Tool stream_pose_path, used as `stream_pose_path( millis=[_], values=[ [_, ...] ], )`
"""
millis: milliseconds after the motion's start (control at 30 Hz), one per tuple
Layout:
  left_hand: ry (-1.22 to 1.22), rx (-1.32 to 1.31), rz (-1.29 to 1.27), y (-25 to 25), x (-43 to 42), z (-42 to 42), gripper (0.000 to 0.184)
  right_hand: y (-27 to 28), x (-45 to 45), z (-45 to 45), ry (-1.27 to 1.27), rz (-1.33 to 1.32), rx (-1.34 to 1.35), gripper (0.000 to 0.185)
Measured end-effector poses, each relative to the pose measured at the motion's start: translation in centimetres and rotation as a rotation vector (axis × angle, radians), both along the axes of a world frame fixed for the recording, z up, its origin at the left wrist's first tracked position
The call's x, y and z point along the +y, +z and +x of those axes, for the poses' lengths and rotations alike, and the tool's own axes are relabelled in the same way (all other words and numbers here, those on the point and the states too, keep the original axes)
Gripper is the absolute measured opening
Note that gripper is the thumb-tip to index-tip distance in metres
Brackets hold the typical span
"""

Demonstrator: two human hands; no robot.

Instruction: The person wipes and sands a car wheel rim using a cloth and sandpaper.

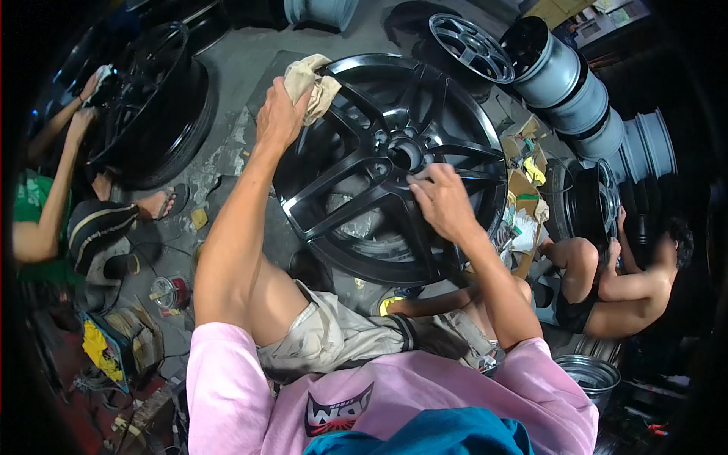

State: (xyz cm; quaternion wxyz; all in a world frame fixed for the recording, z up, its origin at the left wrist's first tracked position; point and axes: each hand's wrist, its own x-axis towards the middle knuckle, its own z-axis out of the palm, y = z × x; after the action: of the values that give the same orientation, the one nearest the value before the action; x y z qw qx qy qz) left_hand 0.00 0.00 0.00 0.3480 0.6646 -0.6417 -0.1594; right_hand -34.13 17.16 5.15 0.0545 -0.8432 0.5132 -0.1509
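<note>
A large black car wheel rim (pixel 334 176) with paired spokes lies face up in front of my knees. My left hand (pixel 282 115) is closed on a crumpled beige cloth (pixel 322 98) at the rim's upper left edge. Close to the centre hub, my right hand (pixel 444 199) presses bent fingers together on a spoke. A small greyish piece seems to sit under those fingertips, but its kind is hidden.
At left, a person's hands (pixel 82 125) work on another black wheel (pixel 152 114). At right, another person (pixel 629 296) holds a rim (pixel 607 199). Silver rims (pixel 580 98) are stacked at upper right. A paint can (pixel 168 292) stands at lower left.
</note>
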Motion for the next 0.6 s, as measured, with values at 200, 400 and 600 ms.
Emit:
stream_pose_path(
  millis=[200,400,600],
  values=[
    [-0.009,-0.056,-0.057,0.3,-0.1,0.4,0.064,1.9,-0.9,2.9,0.021,-0.049,-0.203,0.027],
    [-0.036,-0.039,-0.061,0.3,0.2,0.5,0.064,-1.6,-1.3,1.7,-0.002,0.078,-0.037,0.031],
    [-0.016,-0.025,-0.008,0.9,0.2,0.4,0.064,-0.2,-0.1,-1.5,-0.045,0.128,0.001,0.031]
  ],
)
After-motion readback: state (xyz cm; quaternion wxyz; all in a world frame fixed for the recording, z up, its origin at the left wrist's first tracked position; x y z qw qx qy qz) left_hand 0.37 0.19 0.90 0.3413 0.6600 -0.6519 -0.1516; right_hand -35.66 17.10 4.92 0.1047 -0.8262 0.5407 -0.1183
